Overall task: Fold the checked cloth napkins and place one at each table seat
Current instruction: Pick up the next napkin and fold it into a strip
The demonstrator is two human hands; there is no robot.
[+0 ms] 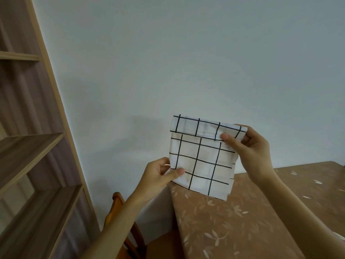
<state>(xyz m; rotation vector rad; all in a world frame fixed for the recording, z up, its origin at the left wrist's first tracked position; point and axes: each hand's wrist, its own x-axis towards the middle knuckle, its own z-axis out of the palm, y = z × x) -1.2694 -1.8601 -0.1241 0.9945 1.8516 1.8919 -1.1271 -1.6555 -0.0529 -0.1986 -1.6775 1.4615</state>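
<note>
left hand (pixel 158 174) grip pinches napkin (pixel 201 159) low-left | right hand (pixel 250 146) grip pinches top-right — chair (pixel 119 202) mostly hidden, cut off

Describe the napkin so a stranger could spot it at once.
Find the brown leaf-print table, lower right. Above its corner, the left hand and right hand hold up a folded napkin. It alone is white with black grid lines.

Both bare forearms rise from the lower edge and are held up in front of the body. The left grip (pixel 158 177) pinches the napkin (pixel 201 161) at its lower left corner, thumb on the near face, fingers behind. The right grip (pixel 250 146), set higher, pinches the upper right corner the same way.
</note>
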